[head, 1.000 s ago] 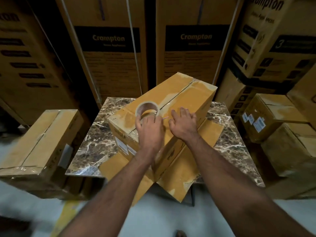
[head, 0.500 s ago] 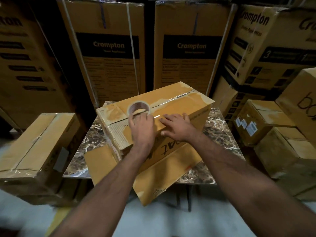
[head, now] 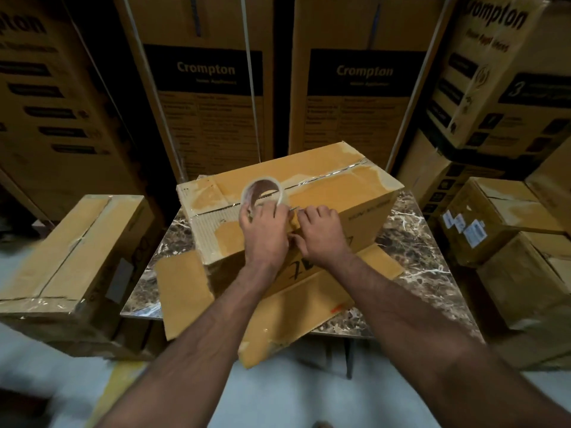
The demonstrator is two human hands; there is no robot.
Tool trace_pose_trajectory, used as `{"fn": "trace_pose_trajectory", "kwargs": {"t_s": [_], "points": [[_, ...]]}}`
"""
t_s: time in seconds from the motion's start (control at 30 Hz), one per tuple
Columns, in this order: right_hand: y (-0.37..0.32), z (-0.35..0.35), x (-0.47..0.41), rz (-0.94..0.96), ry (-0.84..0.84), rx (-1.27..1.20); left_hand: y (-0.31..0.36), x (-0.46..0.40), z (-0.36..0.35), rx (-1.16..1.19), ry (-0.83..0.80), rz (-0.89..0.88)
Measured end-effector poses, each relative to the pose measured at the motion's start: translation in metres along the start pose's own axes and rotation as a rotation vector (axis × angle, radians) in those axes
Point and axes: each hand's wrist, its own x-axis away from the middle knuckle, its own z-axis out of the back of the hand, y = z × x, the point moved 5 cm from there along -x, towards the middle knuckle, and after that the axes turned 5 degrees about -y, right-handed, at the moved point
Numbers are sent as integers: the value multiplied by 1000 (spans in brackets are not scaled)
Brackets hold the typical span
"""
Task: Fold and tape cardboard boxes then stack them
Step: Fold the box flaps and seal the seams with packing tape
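A brown cardboard box lies on a marble-topped table, its top flaps closed with clear tape along the seam and its lower flaps spread out on the table. My left hand grips a roll of clear tape at the box's near top edge. My right hand lies beside it on the same edge, fingers curled against the cardboard next to the roll. What the right fingers hold is hidden.
A taped box sits low at the left. Several smaller boxes are piled at the right. Tall printed cartons form a wall behind the table. Grey floor lies in front.
The box has turned so its long side faces me more squarely. Both hands stayed on its near top edge with the tape roll, and the view has moved closer.
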Motion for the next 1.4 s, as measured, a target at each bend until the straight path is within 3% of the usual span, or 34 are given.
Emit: {"fn": "trace_pose_trajectory", "kwargs": {"t_s": [0.13, 0.23, 0.37, 0.53, 0.77, 0.9, 1.0, 1.13, 1.2, 1.27, 1.33, 1.4], "points": [[-44, 6, -12, -66, -85, -57, -13, -17, -5, 30, 42, 26], [-60, 19, -33, -63, -22, -145, -38, -26, 0, 127, 104, 131], [-8, 17, -44, 81, -43, -260, -66, -35, 3, 113, 148, 107], [101, -31, 14, -182, -173, -140, -64, -31, -13, 213, 187, 27], [69, -29, 6, -319, -120, -187, -84, -59, -23, 209, 126, -84], [34, -21, 2, -376, -199, -176, -111, -77, -35, 265, 67, -32], [26, -23, 16, -390, -214, -194, -101, -78, -23, 466, 130, 42], [52, -11, 17, -377, -256, -302, -48, -78, -1, 1031, 112, 283], [57, 7, 14, -382, -125, -521, -22, -76, 4, 1344, 6, 437], [52, 30, 11, -326, 66, -648, 0, -74, 5, 1595, -211, 553], [35, 48, 11, -209, 203, -625, 17, -68, 9, 1717, -421, 594], [25, 53, 17, -193, 250, -647, 25, -61, 10, 1745, -505, 591]]}}
